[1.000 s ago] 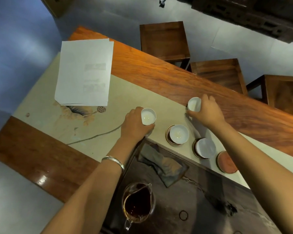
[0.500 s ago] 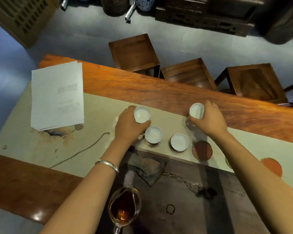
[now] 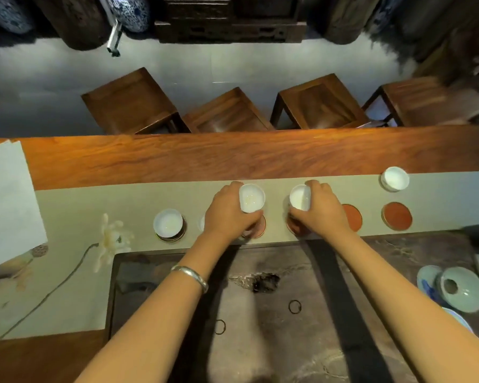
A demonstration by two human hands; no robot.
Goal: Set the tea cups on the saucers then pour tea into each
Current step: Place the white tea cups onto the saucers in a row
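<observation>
Two white cups in hand, one each. Left hand (image 3: 227,214) curled round a cup (image 3: 251,197) at its one o'clock side; right hand (image 3: 322,211) curled round a second cup (image 3: 300,197) at its eleven o'clock side. Both cups near upright, carried just above the pale cloth runner (image 3: 94,200).

Below the left cup, at about six o'clock, a reddish saucer (image 3: 259,226) half hidden by the fingers; below the right cup, another saucer (image 3: 295,228), mostly covered. Two more bare saucers toward three o'clock, the nearer (image 3: 353,217) just beside the right wrist, the farther (image 3: 396,216) well apart. One cup (image 3: 168,223) already seated on a saucer at nine o'clock; another spare cup (image 3: 395,178) lying on the runner at two o'clock.

To do well: lower each cup straight down, foot centred in the saucer's ring, not on its rim. Best to set one, glance, then the other, since fingers hide both targets. Release only once the cup sits flat. Likely risk: a clipped saucer edge and a tipped cup.
</observation>
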